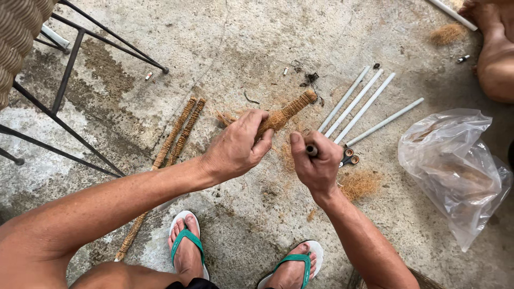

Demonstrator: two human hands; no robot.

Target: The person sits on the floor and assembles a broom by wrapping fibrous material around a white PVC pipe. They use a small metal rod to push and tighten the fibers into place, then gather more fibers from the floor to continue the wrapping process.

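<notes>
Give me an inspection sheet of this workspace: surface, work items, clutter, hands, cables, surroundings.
Surface: rough stained concrete floor.
Work items: fibre-wrapped stick held in left hand; right hand grips a small dark tube end; four white tubes; two finished wrapped sticks.
Clutter: loose fibre tufts, scissors, cigarette butts.
Hands: both closed.
Cables: nothing seen.
Surroundings: clear plastic bag, metal chair frame, another person's limb.

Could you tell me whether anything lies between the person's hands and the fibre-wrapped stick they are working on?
Nothing visible does. The left hand already grips the fibre-wrapped stick near its lower end, and the right hand holds a small dark cylinder close beside it. The white rods lie apart to the right.
</notes>
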